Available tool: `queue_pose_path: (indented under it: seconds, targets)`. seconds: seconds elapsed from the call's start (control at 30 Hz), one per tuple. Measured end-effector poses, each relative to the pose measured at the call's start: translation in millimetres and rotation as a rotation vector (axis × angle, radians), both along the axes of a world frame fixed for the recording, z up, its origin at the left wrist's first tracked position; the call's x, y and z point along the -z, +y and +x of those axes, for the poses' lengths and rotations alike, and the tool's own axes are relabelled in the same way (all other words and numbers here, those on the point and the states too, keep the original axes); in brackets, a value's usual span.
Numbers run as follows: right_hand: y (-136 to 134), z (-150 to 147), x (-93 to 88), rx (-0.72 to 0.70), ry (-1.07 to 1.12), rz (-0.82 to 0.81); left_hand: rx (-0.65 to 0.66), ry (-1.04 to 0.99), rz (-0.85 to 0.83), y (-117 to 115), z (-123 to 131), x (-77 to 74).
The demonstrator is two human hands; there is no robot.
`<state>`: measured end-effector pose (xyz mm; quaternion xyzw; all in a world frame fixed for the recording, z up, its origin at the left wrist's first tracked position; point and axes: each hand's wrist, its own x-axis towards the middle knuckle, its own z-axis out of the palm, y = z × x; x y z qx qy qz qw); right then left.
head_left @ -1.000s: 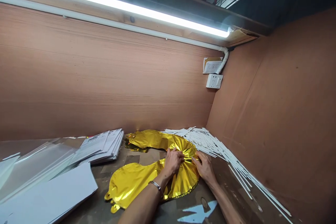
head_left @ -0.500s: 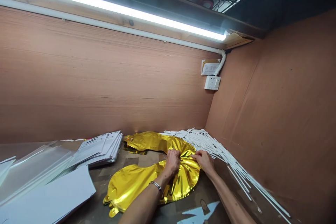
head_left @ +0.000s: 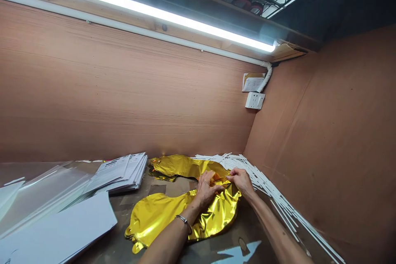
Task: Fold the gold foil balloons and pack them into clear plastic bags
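Uninflated gold foil balloons (head_left: 157,214) lie flat in a curved shape on the table, apparently several layers deep. My left hand (head_left: 206,187) rests on the bend of the foil, its fingers stretched over a fold and the thumb apart to the right. With thumb and fingertips pinched, my right hand (head_left: 243,180) grips the foil at the outer right side of the bend. Creases run through the foil between the two hands. The undersides of my left fingers are hidden.
Printed sheets (head_left: 120,171), clear plastic sleeves (head_left: 49,189) and white card (head_left: 68,227) lie at the left. Thin white sticks (head_left: 266,183) spread along the right wall. A socket (head_left: 255,100) is in the corner, below a lit tube (head_left: 154,12).
My left hand has loosened from a closed grip on the gathered foil and now lies with fingers extended. The radiating creases have relaxed. My right hand stays pinched at the edge.
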<state>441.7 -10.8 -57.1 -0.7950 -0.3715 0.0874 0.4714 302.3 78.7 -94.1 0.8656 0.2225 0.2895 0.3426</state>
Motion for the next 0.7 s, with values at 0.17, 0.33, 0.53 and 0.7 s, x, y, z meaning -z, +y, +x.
queue_pose_path:
  seconds: [0.17,0.33,0.53,0.7]
  targets:
    - [9,-20,-27.4,-0.158,0.145,0.149,0.015,-0.157,-0.04,-2,-2,-2.7]
    - [7,-41,-40.4,-0.274,0.335,0.269,-0.019,-0.238,-0.096,-6,-6,-9.9]
    - [-7,-54,-53.0,-0.608,0.57,0.323,0.044,-0.479,-0.329,-14,-11,-29.1]
    - [-9,-54,-44.8,-0.661,0.646,0.324,-0.003,-0.555,-0.446,-19,-1,-26.9]
